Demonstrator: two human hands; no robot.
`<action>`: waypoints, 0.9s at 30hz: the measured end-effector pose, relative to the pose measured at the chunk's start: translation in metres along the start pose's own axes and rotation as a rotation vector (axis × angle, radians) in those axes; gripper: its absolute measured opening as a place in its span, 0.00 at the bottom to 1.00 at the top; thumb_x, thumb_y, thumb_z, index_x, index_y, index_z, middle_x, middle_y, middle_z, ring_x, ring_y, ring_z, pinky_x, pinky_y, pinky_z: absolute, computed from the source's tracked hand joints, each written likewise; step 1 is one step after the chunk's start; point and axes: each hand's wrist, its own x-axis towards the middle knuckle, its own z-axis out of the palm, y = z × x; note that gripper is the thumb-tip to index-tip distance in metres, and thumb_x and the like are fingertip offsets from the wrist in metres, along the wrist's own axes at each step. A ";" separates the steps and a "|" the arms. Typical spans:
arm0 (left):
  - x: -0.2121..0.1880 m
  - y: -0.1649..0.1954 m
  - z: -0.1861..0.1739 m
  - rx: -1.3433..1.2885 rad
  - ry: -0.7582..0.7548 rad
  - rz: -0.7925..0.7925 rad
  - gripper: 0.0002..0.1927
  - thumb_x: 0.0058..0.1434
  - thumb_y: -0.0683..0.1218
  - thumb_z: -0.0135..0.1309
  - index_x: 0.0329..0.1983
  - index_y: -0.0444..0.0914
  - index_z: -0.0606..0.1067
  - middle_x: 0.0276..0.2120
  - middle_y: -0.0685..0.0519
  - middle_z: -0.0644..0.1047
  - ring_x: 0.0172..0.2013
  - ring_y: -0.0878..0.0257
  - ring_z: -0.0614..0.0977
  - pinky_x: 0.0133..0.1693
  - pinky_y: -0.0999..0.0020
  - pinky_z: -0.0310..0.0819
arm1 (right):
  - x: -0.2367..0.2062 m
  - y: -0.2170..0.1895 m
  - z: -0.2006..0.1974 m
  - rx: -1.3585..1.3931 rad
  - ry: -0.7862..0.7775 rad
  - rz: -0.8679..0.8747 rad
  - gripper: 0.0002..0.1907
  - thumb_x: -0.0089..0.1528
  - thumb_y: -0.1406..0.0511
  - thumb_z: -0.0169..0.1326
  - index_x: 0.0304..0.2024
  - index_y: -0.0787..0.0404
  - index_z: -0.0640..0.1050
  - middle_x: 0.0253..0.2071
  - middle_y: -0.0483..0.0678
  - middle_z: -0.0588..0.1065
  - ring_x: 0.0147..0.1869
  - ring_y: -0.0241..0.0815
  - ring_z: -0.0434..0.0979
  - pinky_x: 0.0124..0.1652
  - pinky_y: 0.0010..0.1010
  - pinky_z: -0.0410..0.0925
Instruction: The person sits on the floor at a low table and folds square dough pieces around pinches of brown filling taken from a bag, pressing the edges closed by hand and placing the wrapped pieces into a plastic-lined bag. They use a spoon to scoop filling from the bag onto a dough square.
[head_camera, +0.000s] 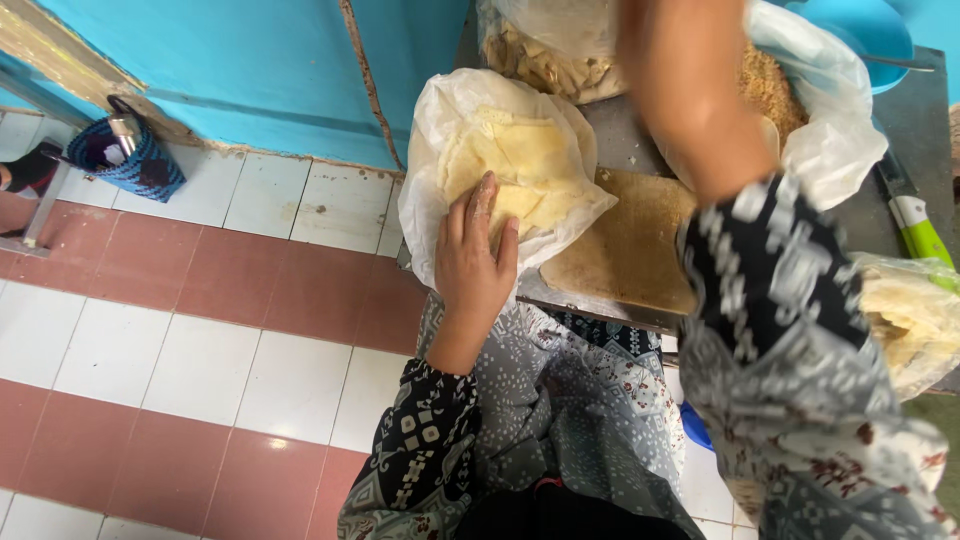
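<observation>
- Nearest the camera, patterned black-and-grey sleeves and a grey printed lap fill the lower frame, above a floor (150, 330) of white and dusty-red tiles.
- Left hand (473, 262) lies palm down at the near edge of the desk (925, 120), fingers (487, 205) close together and flat on a stack of thin pale-yellow wrapper sheets (525, 165).
- Those sheets look soft, squarish and slightly floury, lying loosely overlapped inside an open translucent white plastic bag (430, 190) that hangs a little over the desk's left corner.
- Just right of the bag sits a worn brown wooden cutting board (625, 245), touching the bag's edge.
- Right forearm (690, 95) rises across the board and out past the top of the frame; the right hand itself is out of view, so its fingers can't be read.
- Far right edge, another clear bag of pale sheets (915, 320), with a green-handled knife (915, 225) lying just beyond it.
- Further back, a white bag of brown crumbs (780, 95) behind the forearm, a clear bag of beige pieces (545, 55) to its left, and a blue plate (870, 30) at the far corner.
- Far left, a blue woven basket (135, 160) stands on the floor against the turquoise wall (250, 70).
</observation>
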 end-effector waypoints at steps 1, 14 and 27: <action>0.000 0.001 0.000 0.007 -0.005 -0.003 0.29 0.69 0.49 0.55 0.72 0.41 0.66 0.61 0.47 0.74 0.59 0.48 0.77 0.58 0.55 0.72 | -0.005 -0.010 0.008 0.178 0.020 -0.088 0.12 0.62 0.75 0.59 0.45 0.63 0.72 0.38 0.58 0.75 0.43 0.61 0.78 0.42 0.46 0.70; -0.003 -0.001 -0.002 -0.009 -0.015 0.033 0.29 0.71 0.53 0.53 0.72 0.38 0.65 0.62 0.46 0.74 0.58 0.49 0.77 0.58 0.56 0.73 | -0.057 -0.032 0.052 1.260 -0.035 0.362 0.32 0.67 0.82 0.55 0.71 0.64 0.64 0.43 0.46 0.78 0.47 0.36 0.78 0.47 0.24 0.72; -0.004 0.062 -0.013 -0.544 -0.070 -0.088 0.20 0.65 0.44 0.63 0.58 0.34 0.75 0.43 0.51 0.82 0.38 0.66 0.82 0.41 0.73 0.77 | -0.128 -0.039 -0.009 2.010 0.115 0.837 0.25 0.68 0.77 0.51 0.68 0.65 0.67 0.47 0.52 0.80 0.47 0.42 0.82 0.46 0.31 0.76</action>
